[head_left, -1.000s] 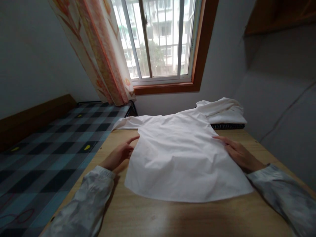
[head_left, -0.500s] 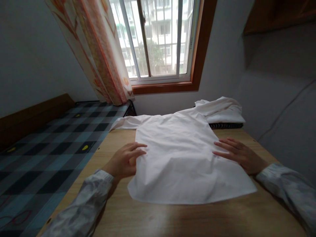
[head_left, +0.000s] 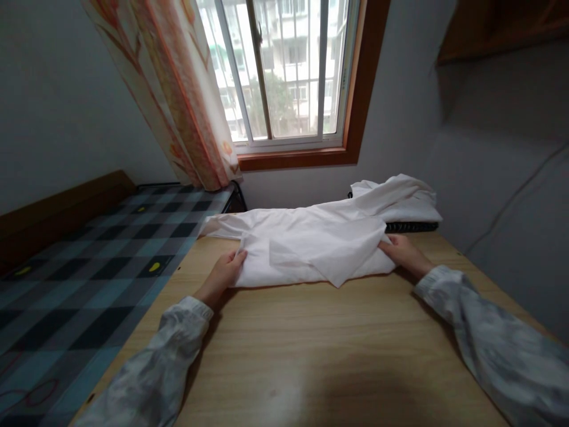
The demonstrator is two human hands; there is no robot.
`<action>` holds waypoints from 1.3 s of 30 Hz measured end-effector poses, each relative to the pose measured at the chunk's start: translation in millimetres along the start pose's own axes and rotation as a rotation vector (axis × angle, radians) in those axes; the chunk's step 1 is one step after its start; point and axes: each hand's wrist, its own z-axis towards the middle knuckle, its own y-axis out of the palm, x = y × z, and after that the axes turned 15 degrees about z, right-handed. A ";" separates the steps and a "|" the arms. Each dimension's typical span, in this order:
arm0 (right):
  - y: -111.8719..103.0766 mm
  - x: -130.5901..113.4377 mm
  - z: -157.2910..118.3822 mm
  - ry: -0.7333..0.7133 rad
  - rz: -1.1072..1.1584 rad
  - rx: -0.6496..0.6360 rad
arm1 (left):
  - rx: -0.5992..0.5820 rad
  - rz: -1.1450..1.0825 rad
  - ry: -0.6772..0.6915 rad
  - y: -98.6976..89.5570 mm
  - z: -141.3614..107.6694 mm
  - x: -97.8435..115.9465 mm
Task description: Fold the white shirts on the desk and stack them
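A white long-sleeved shirt (head_left: 293,261) lies across the far half of the wooden table (head_left: 311,350), its lower part folded up over itself. One sleeve stretches out to the left; the other runs right, onto a pile of white cloth. My left hand (head_left: 224,270) pinches the shirt's left side near the fold, thumb on top. At the right side, my right hand (head_left: 405,254) grips the folded edge between thumb and fingers. Part of the fingers of both hands is hidden beneath the cloth.
A pile of white cloth (head_left: 415,204) rests on a black slatted object (head_left: 413,227) at the back right. Left of the table is a bed with a checked cover (head_left: 111,279). Ahead are a window (head_left: 284,77) and a patterned curtain (head_left: 178,95); a wooden shelf (head_left: 502,29) hangs upper right.
The shirt's lower part was spread flat toward me and is now folded away from me. Both hands, earlier with fingers laid on the sides, have closed on the cloth.
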 end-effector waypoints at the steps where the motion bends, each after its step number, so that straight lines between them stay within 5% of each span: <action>1: 0.8 2.1 0.9 -0.015 -0.038 0.021 | 0.008 0.008 0.016 -1.2 -0.5 -3.1; 4: 4.5 1.1 -5.8 -0.134 -0.228 0.123 | 0.083 0.177 0.106 -4.8 -6.0 -7.0; 7: 7.8 -11.0 -16.6 -0.528 -0.498 0.149 | 0.241 0.456 0.370 -6.5 -10.4 2.3; 10: 9.0 -25.3 -20.5 -0.923 -0.707 -0.066 | 0.227 0.632 0.726 -2.7 -7.3 22.4; 13: 12.2 -32.7 -14.9 -1.083 -0.761 -0.348 | 0.064 0.722 0.948 8.5 5.0 42.6; 17: 30.2 -37.0 1.1 -0.983 -0.723 -0.429 | -0.104 0.757 1.039 26.6 27.8 59.0; 21: 60.4 -48.1 21.2 -0.640 -0.755 -0.121 | -0.192 0.763 1.093 37.3 40.9 69.3; 24: 79.2 -56.2 35.5 -0.493 -0.739 0.056 | -0.133 0.757 1.047 44.6 46.0 76.6; 26: 88.3 -58.4 41.7 -0.527 -0.759 0.043 | -0.007 0.711 0.898 52.0 50.0 81.0; 29: 100.0 -58.5 44.1 -0.634 -0.850 -0.081 | 0.150 0.652 0.625 65.8 56.2 85.8; 32: 107.2 -57.8 42.8 -0.605 -0.926 -0.214 | 0.147 0.714 0.449 76.3 59.0 87.4; 39: 81.3 -51.4 45.8 -0.595 -0.759 -0.564 | 0.018 0.817 0.450 67.8 55.0 83.1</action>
